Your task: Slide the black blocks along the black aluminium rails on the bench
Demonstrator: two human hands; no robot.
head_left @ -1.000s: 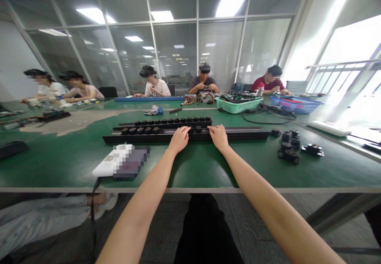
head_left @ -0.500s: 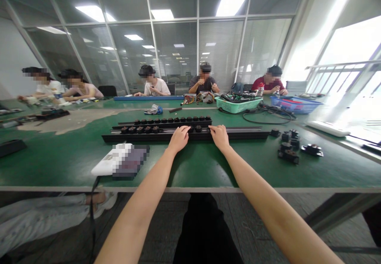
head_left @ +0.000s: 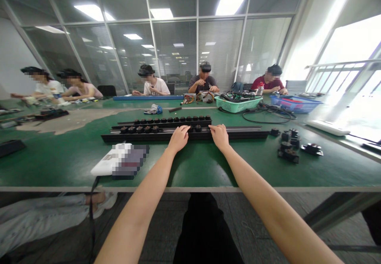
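Observation:
A long black rail (head_left: 137, 137) lies across the table in front of me, with several round-topped black socket modules (head_left: 139, 129) seated in its left half. My left hand (head_left: 179, 137) rests over the rail's middle, fingers bent together at the left end of another black socket module (head_left: 198, 128). At that module's right end, my right hand (head_left: 219, 136) has its fingers closed down against the rail channel. Fingertips partly hide the module's ends. Behind lies a second black rail (head_left: 166, 123) with a row of similar modules.
Loose black modules (head_left: 288, 153) lie to the right. A white-and-dark pixelated item (head_left: 108, 161) sits front left. Further back are a green basket of cables (head_left: 238, 104), a blue basket (head_left: 297, 104) and a crumpled cloth (head_left: 153, 109). Several people sit across the table.
Both my hands and the rail hold nearly the same position. Across the table, a few co-workers' hands and heads have shifted slightly.

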